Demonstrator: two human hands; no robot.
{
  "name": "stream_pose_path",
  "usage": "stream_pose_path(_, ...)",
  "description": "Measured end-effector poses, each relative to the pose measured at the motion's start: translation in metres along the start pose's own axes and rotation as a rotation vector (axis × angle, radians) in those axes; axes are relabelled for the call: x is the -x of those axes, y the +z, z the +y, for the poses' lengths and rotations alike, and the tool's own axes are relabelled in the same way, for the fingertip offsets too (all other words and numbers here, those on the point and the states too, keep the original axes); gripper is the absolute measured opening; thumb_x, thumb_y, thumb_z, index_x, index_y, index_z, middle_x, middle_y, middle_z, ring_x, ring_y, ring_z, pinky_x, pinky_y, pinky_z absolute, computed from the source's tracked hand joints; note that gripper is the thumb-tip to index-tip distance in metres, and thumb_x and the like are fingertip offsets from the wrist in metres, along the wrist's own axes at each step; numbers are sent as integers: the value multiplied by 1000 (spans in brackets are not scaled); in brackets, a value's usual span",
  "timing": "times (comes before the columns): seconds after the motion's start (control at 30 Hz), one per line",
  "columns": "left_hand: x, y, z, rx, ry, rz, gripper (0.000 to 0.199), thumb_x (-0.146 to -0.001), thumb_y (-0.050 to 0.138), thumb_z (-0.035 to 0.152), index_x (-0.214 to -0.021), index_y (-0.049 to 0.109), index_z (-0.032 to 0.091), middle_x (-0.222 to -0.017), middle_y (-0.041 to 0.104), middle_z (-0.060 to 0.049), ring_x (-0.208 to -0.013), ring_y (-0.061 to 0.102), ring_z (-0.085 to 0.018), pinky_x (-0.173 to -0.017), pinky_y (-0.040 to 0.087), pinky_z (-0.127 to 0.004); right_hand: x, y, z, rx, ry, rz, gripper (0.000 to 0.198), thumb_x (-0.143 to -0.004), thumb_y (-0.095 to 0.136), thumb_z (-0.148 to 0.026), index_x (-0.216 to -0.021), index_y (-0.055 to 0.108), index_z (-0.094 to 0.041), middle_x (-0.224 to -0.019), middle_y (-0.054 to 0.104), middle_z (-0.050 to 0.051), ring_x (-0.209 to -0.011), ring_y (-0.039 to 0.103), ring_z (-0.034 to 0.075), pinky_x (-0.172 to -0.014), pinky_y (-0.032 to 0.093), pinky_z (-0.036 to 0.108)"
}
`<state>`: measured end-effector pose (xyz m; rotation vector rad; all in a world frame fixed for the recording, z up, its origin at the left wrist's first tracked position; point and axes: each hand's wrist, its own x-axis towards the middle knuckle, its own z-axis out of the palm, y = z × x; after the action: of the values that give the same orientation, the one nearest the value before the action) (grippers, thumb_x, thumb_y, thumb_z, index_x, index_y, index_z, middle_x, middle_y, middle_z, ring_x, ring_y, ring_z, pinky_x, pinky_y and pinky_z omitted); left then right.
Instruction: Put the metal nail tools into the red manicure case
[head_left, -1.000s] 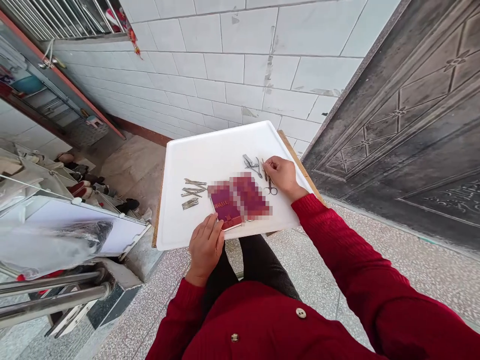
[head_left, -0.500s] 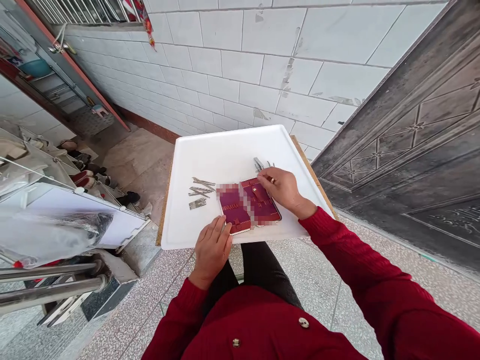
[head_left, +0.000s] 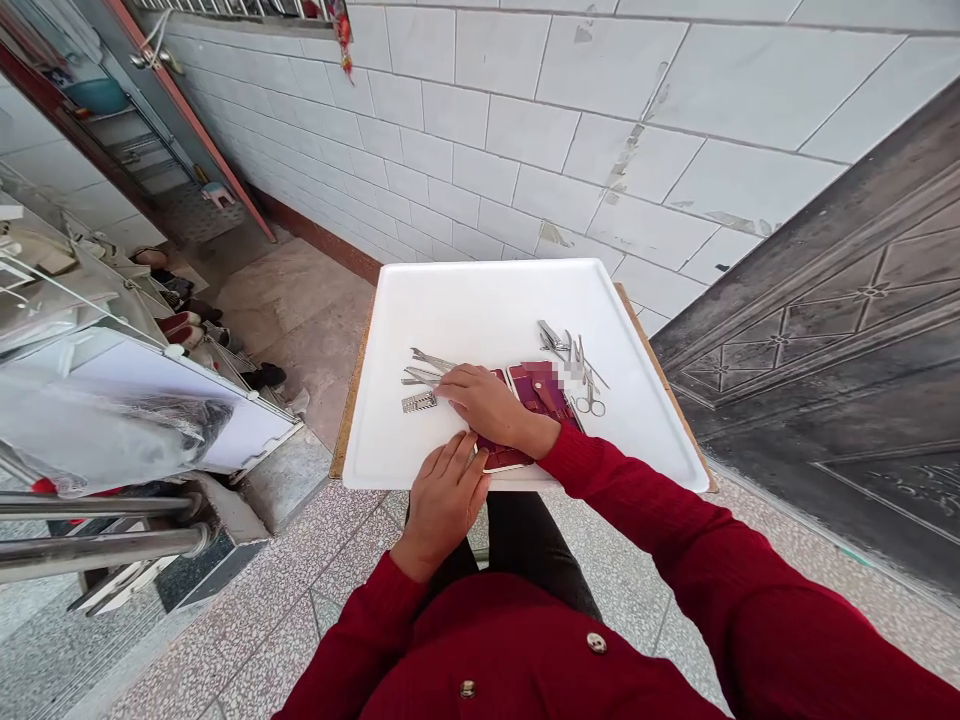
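An opened dark-red and purple manicure case (head_left: 501, 458) lies near the front edge of the white tabletop. My left hand (head_left: 447, 492) rests flat on its lower left corner, fingers stretched out. Across the case's left half reaches my right hand (head_left: 487, 402), its fingers extended over the right ends of several slim metal tools (head_left: 426, 375); whether they touch is hard to see. Just below those tools is a small metal piece with rows of marks (head_left: 418, 402). Right of the case lie nail clippers (head_left: 553, 337), small scissors (head_left: 591, 404) and other metal tools.
The white tabletop (head_left: 480, 290) has a raised rim and stands before a white tiled wall (head_left: 465, 150). A dark panelled door (head_left: 825, 320) is to the right. At left are a shoe rack (head_left: 195, 335), a plastic-covered white board (head_left: 150, 410) and metal rails (head_left: 97, 550).
My right hand has moved left from the case's right half to the tools on the left, uncovering the scissors. My left hand stays on the case. The view has shifted slightly.
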<state>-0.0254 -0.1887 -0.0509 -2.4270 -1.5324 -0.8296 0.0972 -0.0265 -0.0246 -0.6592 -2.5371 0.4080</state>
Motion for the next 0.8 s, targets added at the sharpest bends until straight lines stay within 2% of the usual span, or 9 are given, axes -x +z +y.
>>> stream_pose_path(0.17,-8,-17,-17,43,-20,-1,32,-106,51,18,-133,67,23,-138,72,-13,-133,66,-27,-114,54,-50,8,5,-1,4,12,30,31,-99,55,-9,-115,78,-21,-122,76,11,-113,62,28,-97,51,45)
stream_pose_path(0.27,-13,-21,-39,11,-140,42,29,-106,51,21,-132,66,21,-140,70,-15,-134,65,-31,-111,54,-54,8,4,-1,17,7,23,25,-101,56,-12,-111,78,-21,-119,76,11,-111,62,28,-96,51,45)
stream_pose_path(0.4,-18,-16,-61,-12,-244,-6,37,-106,52,29,-141,61,20,-148,64,-18,-140,58,-38,-109,53,-58,7,3,-1,-12,7,35,26,-100,56,-11,-109,78,-22,-119,76,10,-113,62,27,-96,50,45)
stream_pose_path(0.53,-18,-11,-65,-38,-242,-41,44,-106,52,33,-148,56,19,-150,62,-19,-142,55,-39,-111,51,-58,8,0,-2,-34,14,22,23,-100,58,-11,-105,78,-21,-117,77,10,-112,63,27,-97,50,44)
stream_pose_path(0.8,-15,-22,-61,-58,-214,-69,34,-108,50,28,-139,62,20,-147,66,-13,-141,58,-36,-113,49,-55,8,-3,-1,-34,19,23,24,-94,59,-5,-98,78,-20,-110,80,8,-108,65,25,-97,46,42)
